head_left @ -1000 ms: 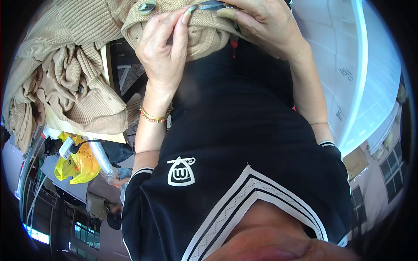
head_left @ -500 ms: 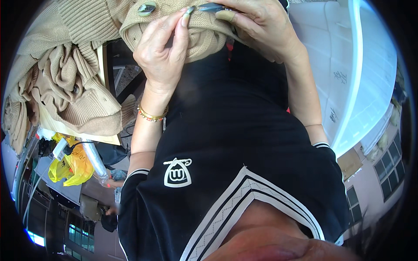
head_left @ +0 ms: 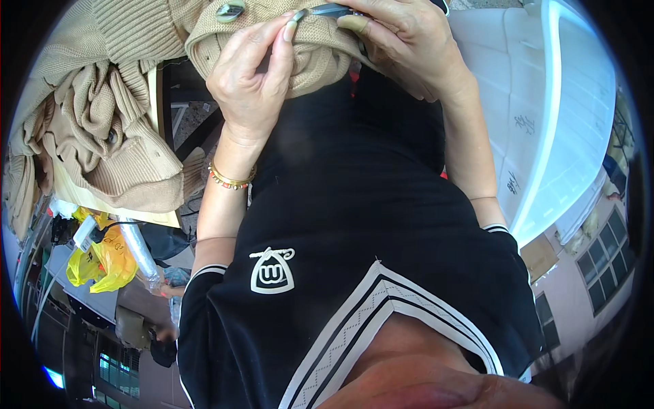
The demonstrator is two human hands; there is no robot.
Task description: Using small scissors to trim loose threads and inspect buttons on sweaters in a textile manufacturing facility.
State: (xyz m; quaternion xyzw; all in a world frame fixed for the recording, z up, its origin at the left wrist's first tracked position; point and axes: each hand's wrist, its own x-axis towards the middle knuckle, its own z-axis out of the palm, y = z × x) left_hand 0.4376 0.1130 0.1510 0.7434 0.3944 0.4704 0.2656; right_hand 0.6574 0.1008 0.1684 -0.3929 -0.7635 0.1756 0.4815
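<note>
A beige knitted sweater (head_left: 327, 60) lies bunched at the top of the view, under both hands. A large glossy greenish button (head_left: 229, 11) sits on it to the left. My left hand (head_left: 253, 82) is closed, thumb and forefinger pinching a small shiny piece (head_left: 298, 15) that looks like a button seen edge-on. From the right, my right hand (head_left: 409, 44) grips thread snips (head_left: 330, 9), their grey-blue blades pointing at that piece. Its thumb shows a tan covering. The snips' handle is hidden in the palm.
More beige knitwear (head_left: 112, 143) is heaped on a board-edged surface (head_left: 129, 204) at the left. On the right stands a large white plastic bin (head_left: 552, 136). Lower left are a yellow plastic bag (head_left: 112, 262) and part of another person's arm (head_left: 170, 291).
The whole view has shifted slightly, with my body and the surroundings a little further left. Both hands keep their grips, and the snips' blades stay close to the pinched piece.
</note>
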